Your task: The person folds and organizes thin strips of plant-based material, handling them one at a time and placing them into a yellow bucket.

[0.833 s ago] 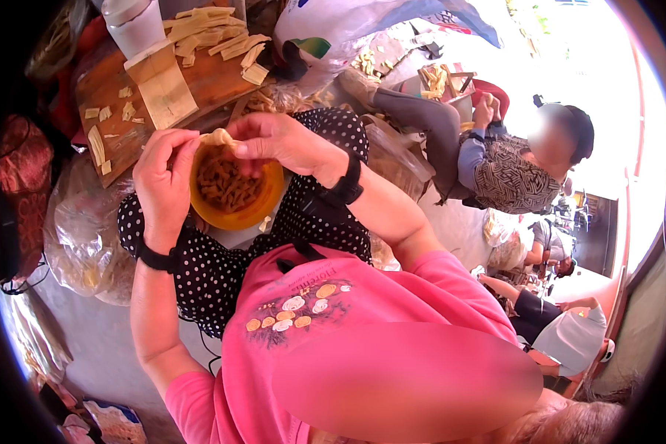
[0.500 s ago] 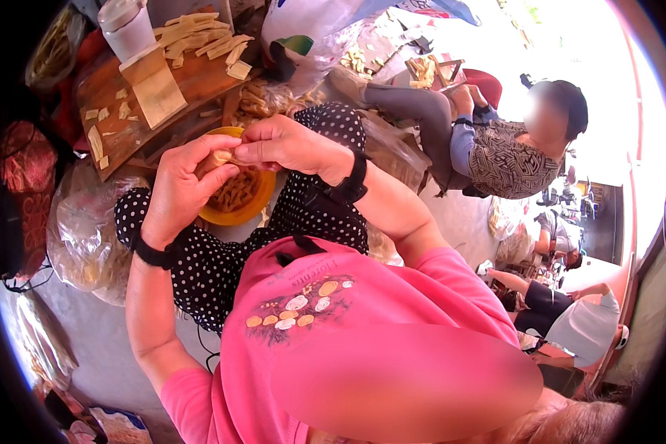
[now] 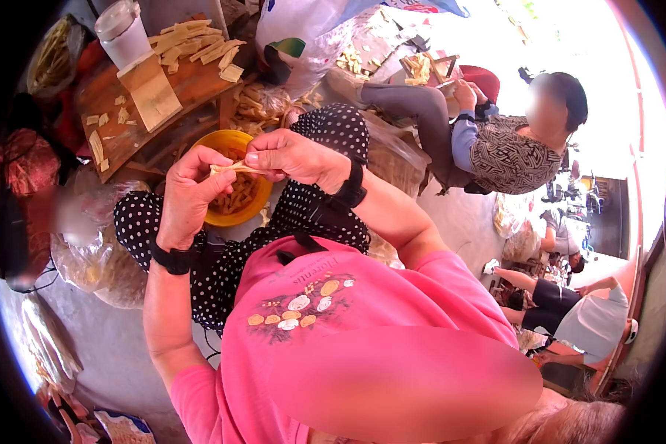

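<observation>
A pale yellow, thin strip (image 3: 231, 169) is stretched between my two hands, its kind not clear to me. My left hand (image 3: 186, 194) pinches one end between thumb and fingers. At the other end the thumb and forefinger of my right hand (image 3: 294, 155) close on it. Just below the hands a yellow bowl (image 3: 229, 220) sits between my knees. Brownish-yellow folded pieces (image 3: 240, 197) lie in it, partly covered by my hands.
Ahead to the left, a low wooden table (image 3: 192, 103) carries flat pale strips (image 3: 189, 43), a wooden block (image 3: 150, 92) and a white lidded cup (image 3: 122, 33). Plastic bags (image 3: 100, 263) crowd my left side. Another person (image 3: 514, 152) sits to the right, working at a small stand.
My hands have drawn slightly apart, so the strip now shows drawn out between them. My left hand has turned and moved a little nearer. The seated person's hands shifted slightly.
</observation>
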Action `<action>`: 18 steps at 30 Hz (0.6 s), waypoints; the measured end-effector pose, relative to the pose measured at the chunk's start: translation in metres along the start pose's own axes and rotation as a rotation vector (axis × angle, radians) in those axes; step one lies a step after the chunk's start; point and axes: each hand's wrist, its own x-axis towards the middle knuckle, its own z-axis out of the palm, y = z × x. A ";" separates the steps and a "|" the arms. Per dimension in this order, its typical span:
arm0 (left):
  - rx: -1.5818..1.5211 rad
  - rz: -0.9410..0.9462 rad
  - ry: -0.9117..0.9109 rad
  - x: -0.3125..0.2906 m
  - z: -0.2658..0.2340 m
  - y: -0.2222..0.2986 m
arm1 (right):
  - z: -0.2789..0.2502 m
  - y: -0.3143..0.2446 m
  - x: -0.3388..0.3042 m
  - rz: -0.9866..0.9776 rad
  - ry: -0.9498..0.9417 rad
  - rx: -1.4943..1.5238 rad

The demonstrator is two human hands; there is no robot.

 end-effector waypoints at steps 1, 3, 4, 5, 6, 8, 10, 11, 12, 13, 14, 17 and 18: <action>-0.022 -0.003 0.007 -0.001 -0.001 -0.008 | 0.000 0.005 0.000 0.019 0.020 0.004; -0.066 -0.068 0.052 -0.004 -0.006 -0.015 | -0.004 0.016 0.008 0.036 0.017 -0.030; -0.096 -0.105 0.079 -0.008 -0.008 -0.021 | -0.005 0.022 0.010 0.054 0.015 -0.046; -0.106 -0.126 0.085 -0.009 -0.018 -0.031 | -0.005 0.024 0.012 0.056 0.001 -0.063; -0.105 -0.117 0.091 -0.008 -0.024 -0.037 | -0.006 0.028 0.016 0.058 0.027 -0.103; -0.126 -0.119 0.140 -0.008 -0.030 -0.043 | -0.009 0.038 0.027 0.057 0.081 -0.172; -0.104 -0.168 0.168 -0.009 -0.044 -0.059 | -0.012 0.049 0.040 0.073 0.104 -0.259; -0.116 -0.194 0.187 -0.007 -0.048 -0.068 | -0.011 0.053 0.044 0.090 0.131 -0.291; -0.127 -0.220 0.206 -0.006 -0.053 -0.077 | -0.011 0.057 0.048 0.106 0.159 -0.323; -0.132 -0.227 0.218 -0.004 -0.060 -0.089 | -0.013 0.061 0.052 0.128 0.135 -0.349; -0.142 -0.249 0.247 0.000 -0.065 -0.098 | -0.016 0.069 0.055 0.135 0.133 -0.350; -0.158 -0.319 0.317 0.011 -0.078 -0.132 | -0.021 0.085 0.058 0.145 0.152 -0.363; -0.181 -0.351 0.341 0.014 -0.083 -0.148 | -0.018 0.086 0.055 0.141 0.177 -0.374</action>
